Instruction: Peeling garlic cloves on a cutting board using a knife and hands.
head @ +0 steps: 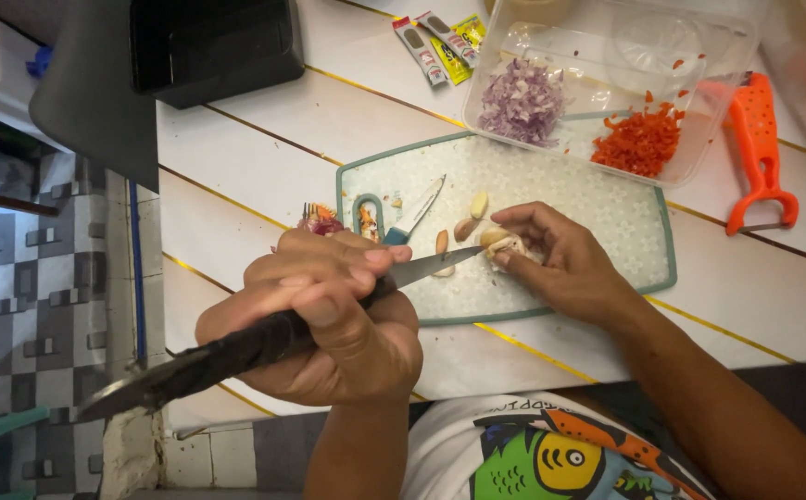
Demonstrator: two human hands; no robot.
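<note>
Left hand [329, 315] clenches a black-handled knife [264, 338], tip at the garlic clove [500, 243] pinched by right hand [560, 264] mid-board; onion and pepper already chopped at one o'clock, cloves remain.

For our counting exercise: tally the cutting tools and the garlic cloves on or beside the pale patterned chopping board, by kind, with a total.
Long black-handled knife held in the left hand: 1
Small blue-handled knife lying on the board: 1
Orange plastic peeler: 1
Loose garlic cloves on the board: 3
Garlic clove under the right hand: 1
Total: 7
</note>
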